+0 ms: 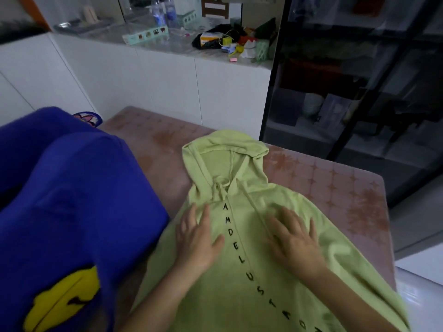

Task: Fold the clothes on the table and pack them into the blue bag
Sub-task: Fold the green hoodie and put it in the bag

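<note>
Light green hoodie (275, 271) with black lettering, blue bag (72, 200) with yellow patch, pinkish star-patterned table (335, 183).

We have one view only, worn on the head and facing forward and steeply down onto the surface (335, 178). It sits close: the left hand (196, 238) and right hand (294, 238) fill the lower middle, with the forearms entering from the bottom edge. The wide lens also takes in the white cabinet fronts (155, 80) and dark glass cabinet (359, 92) beyond, their horizontal edges sloping down toward the right.
</note>
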The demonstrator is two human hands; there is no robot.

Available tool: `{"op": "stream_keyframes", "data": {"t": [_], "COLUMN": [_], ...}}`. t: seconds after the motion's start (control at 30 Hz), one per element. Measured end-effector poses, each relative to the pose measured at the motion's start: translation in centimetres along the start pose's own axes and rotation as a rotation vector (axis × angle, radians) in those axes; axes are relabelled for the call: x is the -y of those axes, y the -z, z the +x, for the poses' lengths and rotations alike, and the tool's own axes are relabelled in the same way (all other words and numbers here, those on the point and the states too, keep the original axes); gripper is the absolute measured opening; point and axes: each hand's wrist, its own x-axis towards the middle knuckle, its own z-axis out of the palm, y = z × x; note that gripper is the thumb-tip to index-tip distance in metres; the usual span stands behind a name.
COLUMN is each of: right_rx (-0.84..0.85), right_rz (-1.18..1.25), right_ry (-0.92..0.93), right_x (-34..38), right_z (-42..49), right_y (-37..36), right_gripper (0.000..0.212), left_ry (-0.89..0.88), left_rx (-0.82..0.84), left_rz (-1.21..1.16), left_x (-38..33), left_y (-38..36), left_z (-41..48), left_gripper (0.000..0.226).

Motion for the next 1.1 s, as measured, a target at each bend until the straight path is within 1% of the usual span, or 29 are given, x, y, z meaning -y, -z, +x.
{"op": "stream_keyframes", "data": {"t": [0.07, 0.13, 0.2, 0.27, 0.33, 0.4, 0.43, 0.5, 0.57, 0.63, 0.7, 0.73, 0.77, 0.83, 0.87, 0.93, 0.97, 1.07, 1.1], "right_rx": [-0.017, -0.019, -0.037, -0.013, -0.040, -0.025, -0.005, 0.046, 0.068, 0.038, 0.025, 0.028, 0.035, 0.022, -0.011, -0.100, -0.126, -0.166, -0.186], "right_rz": [-0.014, 0.040, 0.079, 0.136, 0.224, 0.308, 0.363, 0.564, 0.753, 0.830, 0.860, 0.869, 0.872, 0.864, 0.837, 0.787, 0.802, 0.987, 1.049], "right_ry": [0.042, 0.024, -0.059, -0.204, -0.340, -0.429, -0.453, -0.540, -0.659, -0.719, -0.727, -0.728, -0.722, -0.720, -0.724, -0.712, -0.687, -0.607, -0.596], "right_x": [-1.1, -2.6, -4.6, -6.3, -7.5, -8.0, -8.1, -7.9, -7.6, -7.8, -8.3, -8.5, -8.6, -8.4, -8.3, -8.2, -8.1, -7.6, -7.5], "right_z": [-5.5, -11.0, -16.2, -20.6, -24.1, -26.3, -27.0, -27.6, -27.8, -28.0, -27.9, -27.7, -27.6, -27.4, -27.3, -27.3, -27.2, -26.7, -26.5], "right_y": [-1.2, -1.9, -2.5, -3.0, -3.5, -3.2, -2.8, -1.9, -1.5, -1.4, -1.2, -1.1, -1.0, -0.6, -0.6, -0.5, -0.4, 0.3, 0.6], "right_gripper": [0.068, 0.066, 0.059, 0.064, 0.064, 0.062, 0.064, 0.066, 0.057, 0.055, 0.058, 0.056, 0.050, 0.039, 0.034, 0.022, 0.017, 0.005, 0.005], "left_ry": [-0.121, -0.179, -0.176, -0.155, -0.109, -0.056, -0.026, 0.057, 0.136, 0.264, 0.401, 0.440, 0.455, 0.440, 0.426, 0.411, 0.410, 0.397, 0.399], "left_rx": [0.043, 0.068, 0.045, 0.016, -0.005, -0.044, -0.057, -0.045, -0.034, -0.121, -0.133, -0.168, -0.191, -0.153, -0.132, -0.139, -0.164, -0.263, -0.279], "left_rz": [0.048, 0.012, 0.004, 0.080, 0.118, 0.142, 0.152, 0.166, 0.090, -0.064, -0.231, -0.274, -0.297, -0.285, -0.270, -0.240, -0.230, -0.254, -0.281], "left_x": [1.5, 3.5, 5.9, 7.9, 9.5, 10.4, 10.5, 10.0, 9.3, 8.4, 7.6, 7.5, 7.4, 7.3, 7.2, 7.1, 7.1, 7.0, 6.9], "left_y": [-1.5, -2.7, -3.9, -4.5, -4.8, -5.1, -5.3, -5.6, -5.9, -5.8, -5.2, -4.8, -4.5, -4.0, -4.0, -4.0, -4.0, -3.7, -3.6], "left_z": [-6.9, -13.3, -18.9, -23.5, -27.2, -29.9, -30.9, -32.6, -33.6, -34.1, -34.2, -34.2, -34.1, -33.9, -33.9, -33.9, -34.0, -34.5, -34.6], "left_gripper": [0.082, 0.083, 0.082, 0.076, 0.070, 0.073, 0.074, 0.074, 0.076, 0.075, 0.078, 0.077, 0.070, 0.051, 0.044, 0.036, 0.035, 0.031, 0.030]}}
